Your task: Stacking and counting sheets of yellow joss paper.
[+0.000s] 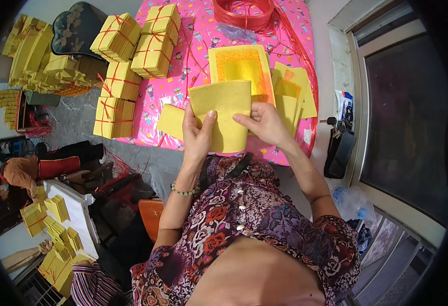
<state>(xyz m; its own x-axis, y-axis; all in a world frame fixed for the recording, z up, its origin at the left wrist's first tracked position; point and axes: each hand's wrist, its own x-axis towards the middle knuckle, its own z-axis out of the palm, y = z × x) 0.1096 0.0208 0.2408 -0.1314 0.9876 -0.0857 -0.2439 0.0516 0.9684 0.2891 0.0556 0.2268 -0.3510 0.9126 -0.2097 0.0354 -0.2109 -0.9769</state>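
Upright before my chest is a folded yellow paper (227, 120). My left hand (199, 131) grips its left edge, thumb flat on the front. At the right edge my right hand (265, 124) pinches it between thumb and fingers. Just behind lies a stack of yellow paper (215, 64) with an orange border and a shiny gold middle, partly covered by the held paper. More yellow papers (288, 109) lie loosely overlapped to the right of the stack. Another yellow paper (170, 121) rests on the table by my left hand.
Bundles of yellow paper (114, 118) tied with red string line the left of the pink patterned table (183, 76). A red strap coil (244, 14) lies at the back. At far left, people work at a white table (83, 219) beside a chair (76, 25).
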